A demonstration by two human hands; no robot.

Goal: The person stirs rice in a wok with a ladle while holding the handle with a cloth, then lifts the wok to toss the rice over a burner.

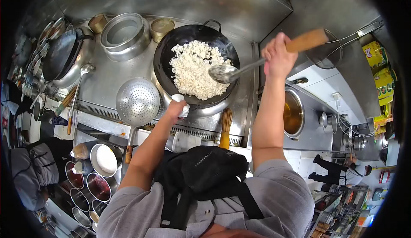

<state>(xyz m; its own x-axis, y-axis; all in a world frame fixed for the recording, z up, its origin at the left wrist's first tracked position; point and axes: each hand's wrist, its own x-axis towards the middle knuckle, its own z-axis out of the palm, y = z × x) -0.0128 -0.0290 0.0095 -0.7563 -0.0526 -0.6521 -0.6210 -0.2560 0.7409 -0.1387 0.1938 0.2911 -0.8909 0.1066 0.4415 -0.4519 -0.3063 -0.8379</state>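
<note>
Extending from right grip [279, 57]: ladle [224, 73]

Steel cooktop [102, 73]. Right: wok [161, 60] on metal ring [214, 111]. Far side, left of wok: tin [98, 24], wide metal pot [122, 45], second tin [162, 30]. Near edge: perforated skimmer [138, 101], handle overhanging; bristle brush [225, 126] right of wok.

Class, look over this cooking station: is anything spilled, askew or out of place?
No spill stands out: the white grainy food sits inside the wok. Slightly odd is the perforated skimmer, lying with its wooden handle jutting past the front of the counter, where it could perhaps get knocked.
</note>
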